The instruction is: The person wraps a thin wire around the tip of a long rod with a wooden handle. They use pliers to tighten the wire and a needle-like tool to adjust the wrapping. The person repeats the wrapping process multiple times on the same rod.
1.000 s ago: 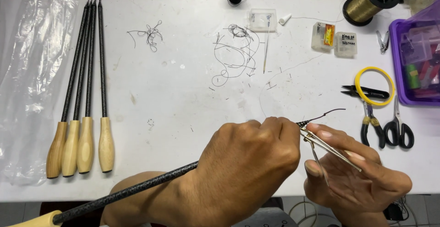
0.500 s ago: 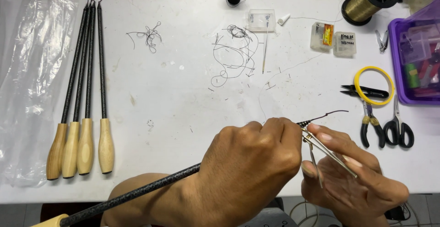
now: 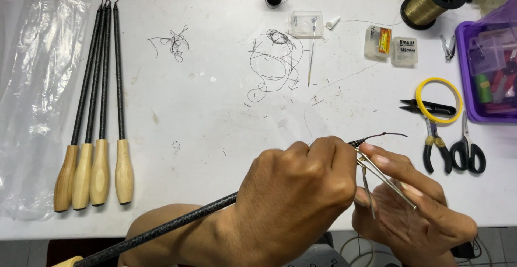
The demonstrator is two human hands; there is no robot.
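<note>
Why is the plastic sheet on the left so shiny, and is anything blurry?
Head view: the clear plastic sheet catches bright overhead light, giving white glare patches; the white table is evenly lit with soft shadows; the left hand and right hand look sharp, not blurred.

— The rod [image 3: 177, 221]?
— Matt black woven shaft; the finished rods [image 3: 99, 84] end in smooth pale wood.
— And that tool [image 3: 385, 181]?
— Shiny thin metal. The surface [image 3: 215, 111] is matt white, scuffed.
</note>
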